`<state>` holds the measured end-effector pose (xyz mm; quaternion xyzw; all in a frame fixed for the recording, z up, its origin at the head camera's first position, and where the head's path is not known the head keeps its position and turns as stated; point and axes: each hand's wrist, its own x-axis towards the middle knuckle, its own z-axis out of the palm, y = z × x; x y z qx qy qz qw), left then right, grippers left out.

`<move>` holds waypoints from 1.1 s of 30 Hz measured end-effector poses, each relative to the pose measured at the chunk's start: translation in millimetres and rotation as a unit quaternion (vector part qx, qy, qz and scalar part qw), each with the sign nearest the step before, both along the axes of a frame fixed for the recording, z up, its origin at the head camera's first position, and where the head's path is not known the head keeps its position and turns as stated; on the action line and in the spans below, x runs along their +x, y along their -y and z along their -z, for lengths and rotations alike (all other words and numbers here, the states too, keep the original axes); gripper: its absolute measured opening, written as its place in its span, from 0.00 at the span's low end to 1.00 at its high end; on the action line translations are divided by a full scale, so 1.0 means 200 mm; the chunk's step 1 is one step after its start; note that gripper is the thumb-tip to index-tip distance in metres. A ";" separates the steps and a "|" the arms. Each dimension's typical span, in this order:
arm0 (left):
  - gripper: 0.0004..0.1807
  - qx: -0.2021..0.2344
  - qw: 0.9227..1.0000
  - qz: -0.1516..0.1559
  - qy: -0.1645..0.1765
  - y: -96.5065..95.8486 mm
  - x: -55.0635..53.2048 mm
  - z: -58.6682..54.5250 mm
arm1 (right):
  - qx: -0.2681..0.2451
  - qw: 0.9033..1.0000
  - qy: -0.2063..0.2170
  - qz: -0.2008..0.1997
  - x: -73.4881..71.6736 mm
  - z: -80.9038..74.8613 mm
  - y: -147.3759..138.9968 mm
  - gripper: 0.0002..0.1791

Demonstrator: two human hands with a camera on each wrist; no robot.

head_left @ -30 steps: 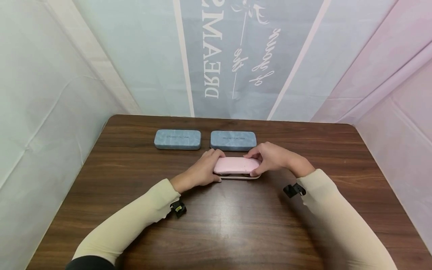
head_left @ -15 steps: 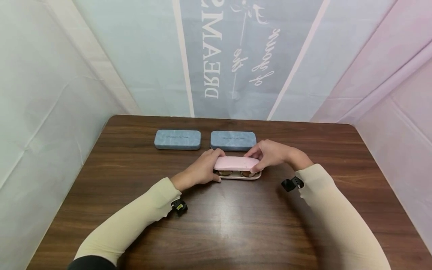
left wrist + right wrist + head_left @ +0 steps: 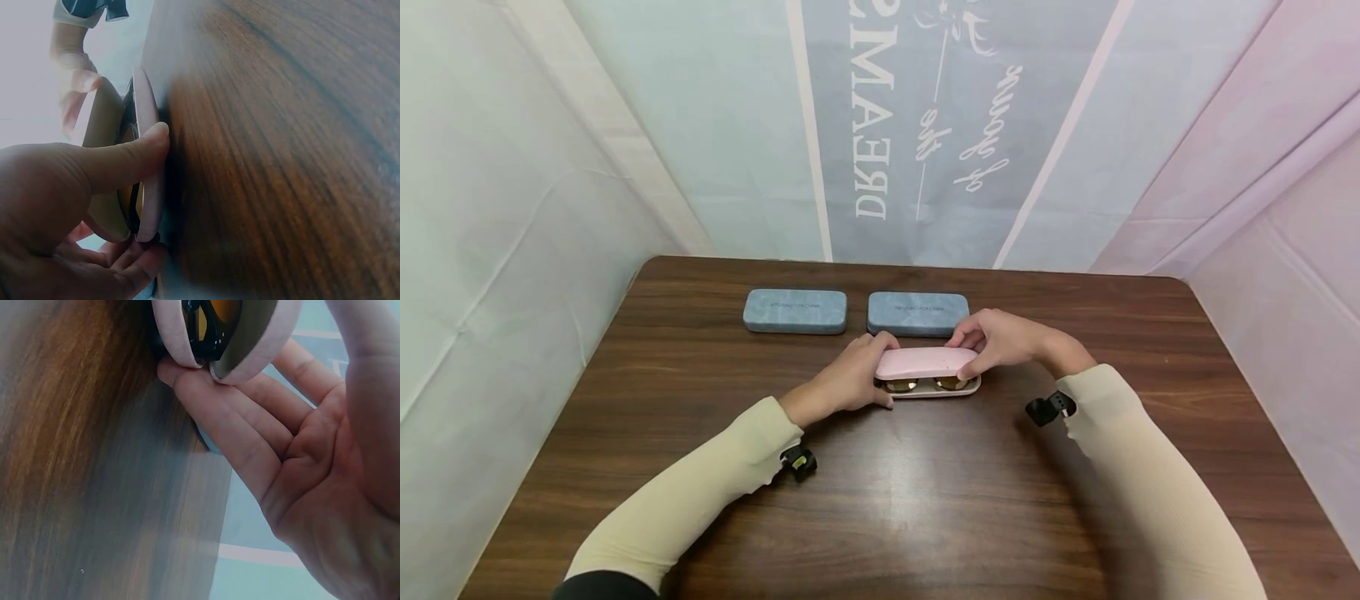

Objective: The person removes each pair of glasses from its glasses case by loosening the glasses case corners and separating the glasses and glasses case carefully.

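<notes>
A pink glasses case (image 3: 925, 362) lies on the table between both hands, its lid partly raised. Sunglasses (image 3: 901, 386) with dark frames and amber lenses show inside, through the gap along the front. My left hand (image 3: 847, 377) grips the left end; in the left wrist view its thumb (image 3: 155, 134) presses the lower shell's rim while the fingers reach round the back. At the other end my right hand (image 3: 1011, 340) holds the lid, thumb at its front edge. Its fingers (image 3: 231, 419) sit behind the case by the hinge in the right wrist view.
Two blue glasses cases, a left one (image 3: 795, 312) and a right one (image 3: 918, 314), lie closed side by side behind the pink case. The right one is close to my right fingers. A fabric backdrop (image 3: 760, 167) hangs past the brown wooden table's (image 3: 895, 508) far edge.
The pink case's lid has tilted up with my right hand, widening the front gap so that the sunglasses' lenses now show. My left hand has stayed at its end.
</notes>
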<state>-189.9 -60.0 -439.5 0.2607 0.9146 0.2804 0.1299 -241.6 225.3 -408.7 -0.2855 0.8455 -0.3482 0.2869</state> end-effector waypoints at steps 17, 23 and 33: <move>0.46 0.005 1.000 -0.007 0.012 -0.01 0.01 -0.02 | -0.040 0.991 0.129 0.022 -0.04 0.02 -0.04 0.21; 0.49 0.022 1.000 -0.011 0.017 -0.01 0.01 0.00 | -0.040 0.990 0.131 0.029 -0.04 0.03 -0.06 0.22; 0.49 0.087 0.996 -0.029 0.009 0.03 0.02 0.05 | -0.034 0.991 0.119 0.052 -0.02 0.04 -0.08 0.23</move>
